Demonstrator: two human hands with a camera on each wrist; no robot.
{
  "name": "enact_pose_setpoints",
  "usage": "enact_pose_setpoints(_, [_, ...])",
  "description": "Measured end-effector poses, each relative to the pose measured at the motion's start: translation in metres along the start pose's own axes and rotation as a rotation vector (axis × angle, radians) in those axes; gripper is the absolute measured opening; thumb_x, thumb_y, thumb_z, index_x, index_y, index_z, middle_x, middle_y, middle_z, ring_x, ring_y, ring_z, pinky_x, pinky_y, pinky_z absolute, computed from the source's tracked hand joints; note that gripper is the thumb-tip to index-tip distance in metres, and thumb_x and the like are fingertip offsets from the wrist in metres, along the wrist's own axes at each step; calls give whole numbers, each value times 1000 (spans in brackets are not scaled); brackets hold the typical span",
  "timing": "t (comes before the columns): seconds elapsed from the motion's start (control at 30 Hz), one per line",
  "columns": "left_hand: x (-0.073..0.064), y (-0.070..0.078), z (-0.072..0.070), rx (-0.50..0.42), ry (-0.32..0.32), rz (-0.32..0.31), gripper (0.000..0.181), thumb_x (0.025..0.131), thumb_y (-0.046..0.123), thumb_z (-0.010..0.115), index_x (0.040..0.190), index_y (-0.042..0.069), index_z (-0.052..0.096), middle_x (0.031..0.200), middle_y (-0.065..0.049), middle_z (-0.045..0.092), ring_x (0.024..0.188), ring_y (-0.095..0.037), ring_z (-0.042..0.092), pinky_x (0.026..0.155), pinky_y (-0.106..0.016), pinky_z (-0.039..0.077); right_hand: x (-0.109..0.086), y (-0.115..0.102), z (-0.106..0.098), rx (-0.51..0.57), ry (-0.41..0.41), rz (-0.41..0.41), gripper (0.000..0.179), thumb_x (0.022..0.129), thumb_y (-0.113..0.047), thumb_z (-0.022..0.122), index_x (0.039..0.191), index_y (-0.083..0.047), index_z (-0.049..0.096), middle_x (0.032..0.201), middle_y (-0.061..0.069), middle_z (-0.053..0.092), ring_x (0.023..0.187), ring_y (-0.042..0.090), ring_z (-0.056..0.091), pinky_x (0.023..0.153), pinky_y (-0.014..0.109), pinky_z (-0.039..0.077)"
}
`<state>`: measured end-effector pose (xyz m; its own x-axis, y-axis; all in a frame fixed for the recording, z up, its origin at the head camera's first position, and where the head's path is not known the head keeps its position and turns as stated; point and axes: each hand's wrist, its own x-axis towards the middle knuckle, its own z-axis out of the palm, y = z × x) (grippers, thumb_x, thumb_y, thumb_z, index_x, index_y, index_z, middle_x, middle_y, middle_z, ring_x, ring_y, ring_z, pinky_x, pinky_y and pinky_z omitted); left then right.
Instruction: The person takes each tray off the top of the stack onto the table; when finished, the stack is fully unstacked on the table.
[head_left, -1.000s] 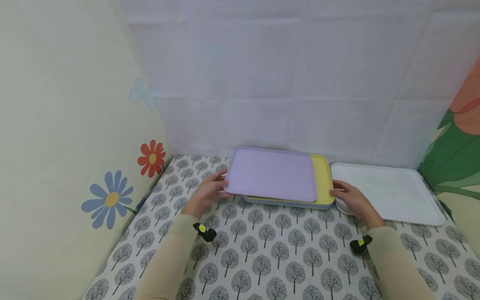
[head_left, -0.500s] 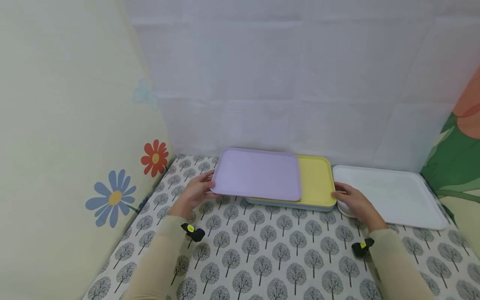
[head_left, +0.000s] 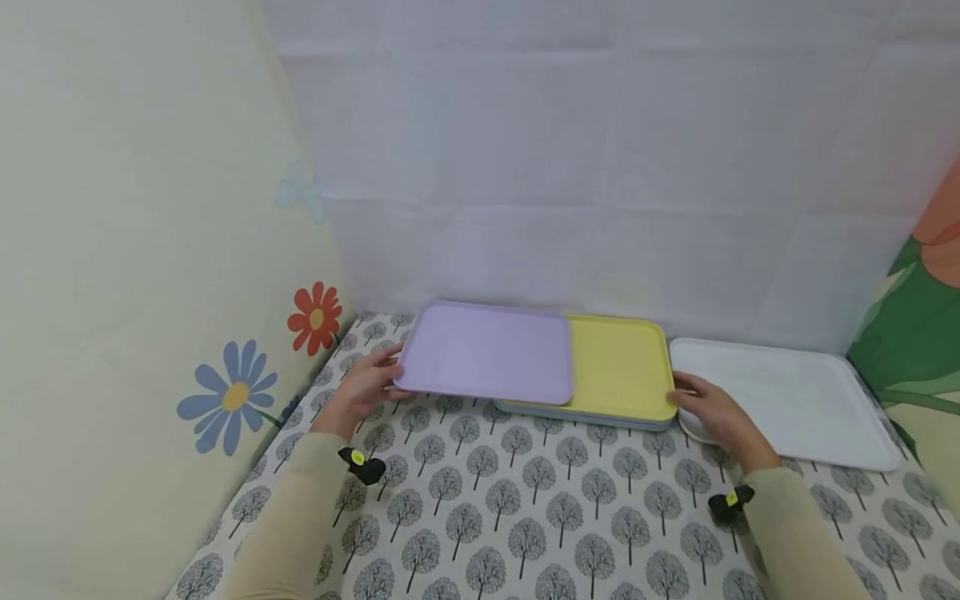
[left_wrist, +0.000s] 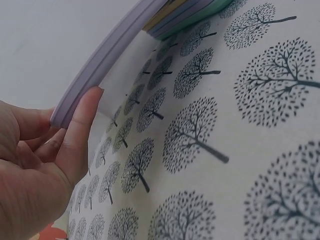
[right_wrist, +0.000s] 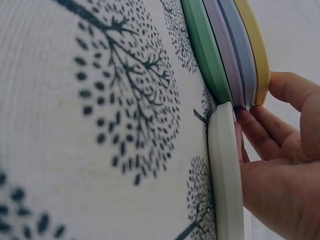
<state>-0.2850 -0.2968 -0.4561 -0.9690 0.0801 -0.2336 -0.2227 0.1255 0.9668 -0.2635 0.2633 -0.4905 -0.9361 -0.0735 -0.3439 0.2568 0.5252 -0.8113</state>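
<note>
My left hand (head_left: 363, 385) grips the left end of a lilac tray (head_left: 487, 350). In the left wrist view, thumb and fingers hold that tray's rim (left_wrist: 97, 67) from either side, with the end raised off the cloth. The tray's right part overlaps a yellow tray (head_left: 622, 362), the top one of a stack. Below the yellow lie a blue-grey tray (right_wrist: 242, 55), another lilac tray (right_wrist: 220, 50) and a green tray (right_wrist: 200, 50). My right hand (head_left: 708, 404) touches the stack's right end, the thumb against the yellow rim and fairly straight fingers at the side.
A white tray (head_left: 787, 400) lies right of the stack, partly beneath my right hand. A tree-patterned cloth (head_left: 525, 517) covers the table. A white sheet (head_left: 480, 150) hangs behind, and a flower-decorated wall (head_left: 135, 250) bounds the left side.
The lilac tray has slid leftward with my left hand, baring more of the yellow tray. My right hand has stayed at the stack's right end.
</note>
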Motion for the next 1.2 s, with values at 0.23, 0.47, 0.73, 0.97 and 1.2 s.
enact_pose_setpoints(0.23, [-2, 2, -13, -1, 31, 14, 57, 109, 7, 41, 162, 12, 22, 152, -27, 37, 98, -13, 65, 88, -38, 60, 1, 2, -4, -15, 12, -16, 85, 100, -55, 56, 162, -8, 21, 164, 22, 26, 150, 46, 17, 120, 65, 12])
enact_pose_setpoints(0.47, [-9, 6, -28, 57, 73, -9, 56, 109, 9, 40, 162, 11, 23, 155, -27, 36, 94, -10, 65, 86, -37, 60, 0, 3, -4, -1, 8, -53, 83, 101, -53, 55, 161, -6, 22, 163, 23, 27, 150, 47, 19, 119, 65, 13])
enact_pose_setpoints(0.73, [-12, 6, -50, 39, 109, -26, 56, 110, 13, 39, 163, 10, 19, 151, -23, 38, 92, -9, 64, 87, -38, 60, 0, 2, -4, 4, 11, -63, 81, 102, -50, 55, 161, -5, 22, 163, 24, 27, 150, 47, 19, 120, 65, 13])
enact_pose_setpoints(0.97, [-15, 5, -64, 0, 155, -48, 57, 110, 14, 39, 163, 16, 19, 148, -17, 39, 94, -9, 62, 91, -38, 59, 2, 1, -5, 11, 14, -52, 81, 101, -49, 56, 161, -5, 22, 163, 23, 26, 150, 47, 18, 120, 65, 11])
enact_pose_setpoints(1.2, [-22, 6, -72, 58, 175, -30, 57, 110, 15, 41, 163, 12, 20, 148, -21, 38, 92, -9, 62, 93, -42, 58, 2, 2, -6, 28, 11, -40, 81, 101, -48, 57, 161, -6, 22, 164, 22, 25, 151, 47, 17, 120, 65, 10])
